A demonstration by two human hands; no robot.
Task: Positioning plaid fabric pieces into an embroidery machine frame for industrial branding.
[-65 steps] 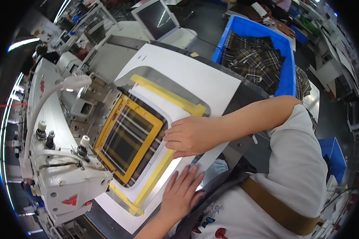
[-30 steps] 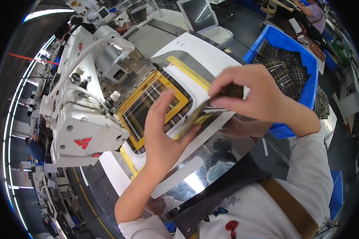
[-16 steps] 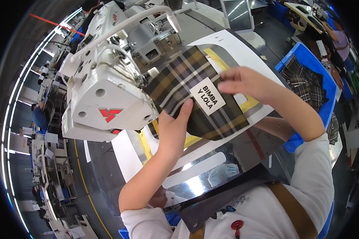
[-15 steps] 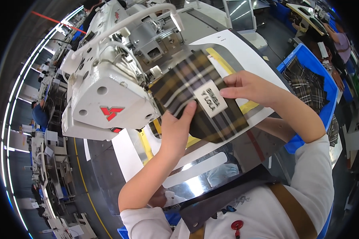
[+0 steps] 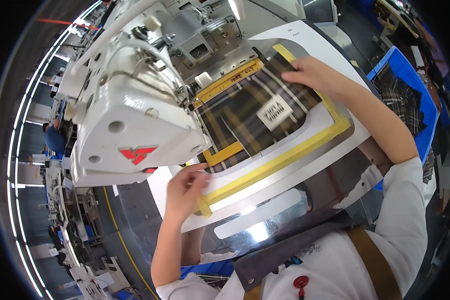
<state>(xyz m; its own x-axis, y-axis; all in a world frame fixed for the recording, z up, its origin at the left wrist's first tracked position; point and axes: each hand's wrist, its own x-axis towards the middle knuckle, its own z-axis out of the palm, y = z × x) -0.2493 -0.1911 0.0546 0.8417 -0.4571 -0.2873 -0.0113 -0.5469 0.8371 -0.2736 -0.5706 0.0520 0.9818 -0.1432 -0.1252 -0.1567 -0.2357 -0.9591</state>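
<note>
A dark plaid fabric piece (image 5: 257, 127) with a white label (image 5: 274, 113) lies over the sewing machine's plate. My right hand (image 5: 312, 75) grips its far right edge, thumb on top and fingers underneath. More plaid fabric (image 5: 211, 120) shows to its left inside a yellow clamp frame (image 5: 227, 153), part of which the labelled piece covers. Beside the frame's near left corner, my left hand (image 5: 185, 192) is off the labelled piece, fingers loosely bent and apart. Its index fingertip is close to the lower plaid edge; whether it touches is unclear.
The white sewing machine head (image 5: 130, 115) stands close on the left. Yellow tape (image 5: 280, 160) borders the template plate around the fabric. On the right, a blue bin (image 5: 422, 115) holds more plaid pieces. A shiny metal table surface (image 5: 305, 200) lies nearest my body.
My left hand has let go of the labelled piece and moved down and left. My right hand has shifted right and away with the piece, uncovering the yellow clamp frame and plaid beneath.
</note>
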